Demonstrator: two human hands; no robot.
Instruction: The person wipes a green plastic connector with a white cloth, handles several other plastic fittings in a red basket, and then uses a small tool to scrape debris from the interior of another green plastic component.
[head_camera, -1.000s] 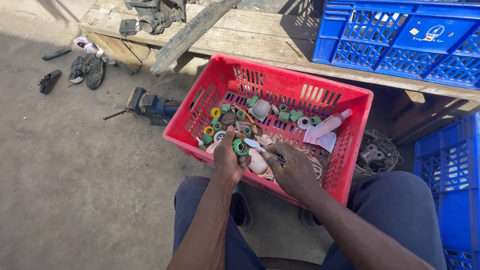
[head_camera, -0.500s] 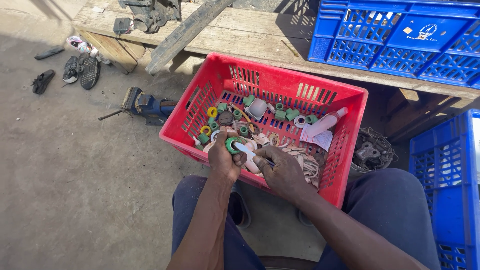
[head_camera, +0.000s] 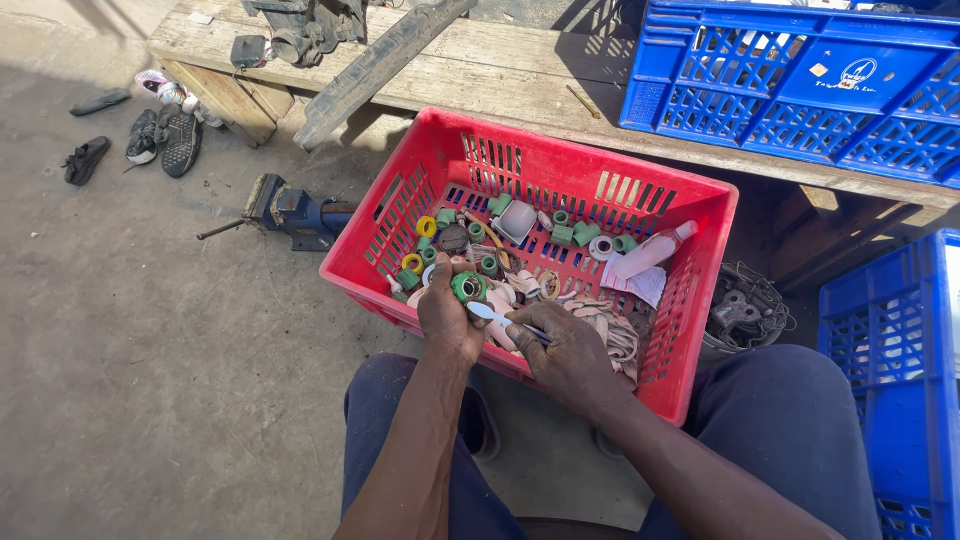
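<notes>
Left hand (head_camera: 450, 318) has its grip closed round a green ring fitting (head_camera: 467, 288), held over the red crate (head_camera: 560, 165) so spills drop inside. Right hand (head_camera: 565, 350) pinches a thin white stick (head_camera: 498, 316), tip at the fitting.

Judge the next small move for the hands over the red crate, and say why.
Probably bring the white stick's tip into the green fitting's opening. The left hand holds the green fitting above the red crate with its opening facing up, and the right hand holds the white stick pointed at it, with the tip just below the fitting, seemingly not yet inside.
</notes>
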